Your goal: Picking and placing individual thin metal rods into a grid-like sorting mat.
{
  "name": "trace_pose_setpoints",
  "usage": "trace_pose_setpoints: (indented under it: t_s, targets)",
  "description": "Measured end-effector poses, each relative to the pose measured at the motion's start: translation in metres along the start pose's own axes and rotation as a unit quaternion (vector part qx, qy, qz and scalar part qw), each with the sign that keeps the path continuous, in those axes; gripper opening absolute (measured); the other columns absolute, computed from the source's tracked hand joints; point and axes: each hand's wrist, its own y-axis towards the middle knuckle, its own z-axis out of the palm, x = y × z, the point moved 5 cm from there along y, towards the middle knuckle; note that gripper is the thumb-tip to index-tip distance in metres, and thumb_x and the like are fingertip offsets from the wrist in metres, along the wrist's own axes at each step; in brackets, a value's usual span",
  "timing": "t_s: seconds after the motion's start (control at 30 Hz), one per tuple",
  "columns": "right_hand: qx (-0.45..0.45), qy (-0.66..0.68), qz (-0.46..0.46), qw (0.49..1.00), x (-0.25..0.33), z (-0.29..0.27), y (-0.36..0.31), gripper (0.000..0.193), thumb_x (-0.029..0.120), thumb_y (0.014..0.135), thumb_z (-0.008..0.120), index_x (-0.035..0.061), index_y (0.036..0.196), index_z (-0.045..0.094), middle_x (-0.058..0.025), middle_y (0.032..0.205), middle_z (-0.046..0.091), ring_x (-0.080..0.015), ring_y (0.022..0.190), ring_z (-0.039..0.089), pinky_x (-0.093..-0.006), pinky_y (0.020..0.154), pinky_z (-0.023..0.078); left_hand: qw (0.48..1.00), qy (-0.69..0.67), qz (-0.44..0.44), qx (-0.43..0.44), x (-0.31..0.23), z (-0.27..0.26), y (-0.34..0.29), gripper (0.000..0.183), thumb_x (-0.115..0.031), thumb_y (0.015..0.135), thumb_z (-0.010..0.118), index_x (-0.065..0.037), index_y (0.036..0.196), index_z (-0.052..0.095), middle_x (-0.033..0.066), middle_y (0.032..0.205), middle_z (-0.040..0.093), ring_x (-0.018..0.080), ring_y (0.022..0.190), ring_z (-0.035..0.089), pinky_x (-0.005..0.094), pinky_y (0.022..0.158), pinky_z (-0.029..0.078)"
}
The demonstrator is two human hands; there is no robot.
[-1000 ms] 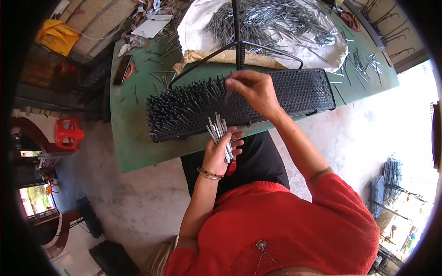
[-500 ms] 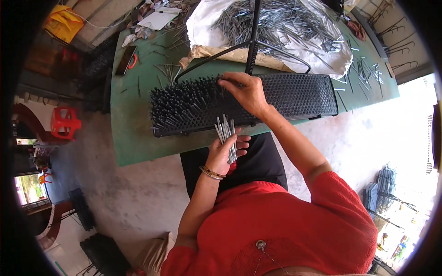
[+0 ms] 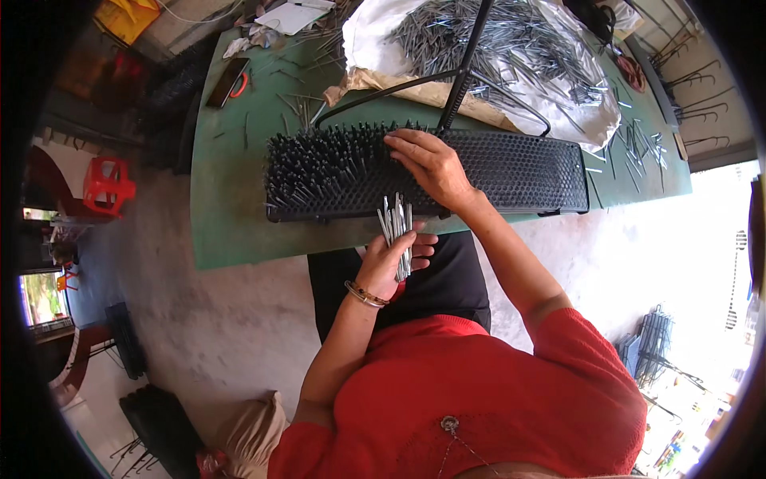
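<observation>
The bundle of rods (image 3: 396, 217) is bright silver-grey, as is the loose heap of rods (image 3: 503, 40). The perforated block (image 3: 527, 172) is black, patterned with regular rows of small holes; the standing rods (image 3: 307, 172) appear dark grey to black. The tabletop (image 3: 227, 176) is dull green, the sheet (image 3: 361, 40) white with a tan-brown near edge. The knitted top (image 3: 487, 383) is plain red, the trousers (image 3: 451, 279) black, the stool (image 3: 108, 188) red, the floor (image 3: 239, 319) mottled pale grey.

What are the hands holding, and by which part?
Left hand: bundle of metal rods, by their lower half. Right hand: can't tell, too little detail at the fingertips.
</observation>
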Motion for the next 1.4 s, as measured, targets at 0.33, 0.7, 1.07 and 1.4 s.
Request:
trace_pose_setpoints:
  t_s: [0.33, 0.7, 1.07, 1.4]
  targets:
    - [-0.022, 0.203, 0.261, 0.944, 0.008, -0.020, -0.021, 0.018, 0.013, 0.086, 0.066, -0.0003, 0.098, 0.065, -0.0112, 0.084, 0.064, -0.0147, 0.076, 0.062, -0.0291, 0.065, 0.050, 0.992, -0.108, 0.060, -0.006, -0.019, 0.014, -0.013, 0.029, -0.014, 0.095, 0.048, 0.000, 0.121, 0.050, 0.0153, 0.105, 0.064, 0.0228, 0.093, 0.064, 0.0357, 0.078, 0.055]
    - [0.193, 0.353, 0.436, 0.805, 0.030, 0.002, -0.043, 0.020, 0.016, 0.083, 0.070, -0.0034, 0.082, 0.068, 0.0019, 0.066, 0.059, -0.0032, 0.061, 0.048, -0.0212, 0.051, 0.038, 0.996, -0.041, 0.075, 0.014, -0.014, 0.012, -0.021, 0.027, -0.014, 0.095, 0.048, 0.001, 0.117, 0.052, 0.0166, 0.107, 0.062, 0.0226, 0.093, 0.064, 0.0347, 0.076, 0.055]
    - [0.011, 0.246, 0.350, 0.904, 0.017, -0.010, -0.007, 0.024, 0.015, 0.086, 0.068, -0.0050, 0.098, 0.064, -0.0032, 0.078, 0.066, -0.0055, 0.071, 0.056, -0.0219, 0.062, 0.046, 0.996, -0.040, 0.065, -0.044, -0.008, -0.022, -0.017, 0.029, -0.024, 0.094, 0.055, -0.006, 0.116, 0.058, 0.0087, 0.099, 0.066, 0.0110, 0.074, 0.062, 0.0234, 0.058, 0.050]
    - [-0.027, 0.123, 0.217, 0.968, 0.007, 0.001, 0.014, 0.022, 0.015, 0.082, 0.070, -0.0007, 0.097, 0.065, -0.0128, 0.081, 0.066, -0.0160, 0.065, 0.060, -0.0290, 0.060, 0.047, 0.998, -0.029, 0.054, -0.024, 0.000, -0.024, -0.014, 0.029, -0.022, 0.094, 0.054, -0.004, 0.117, 0.057, 0.0084, 0.097, 0.066, 0.0106, 0.075, 0.060, 0.0232, 0.058, 0.049]
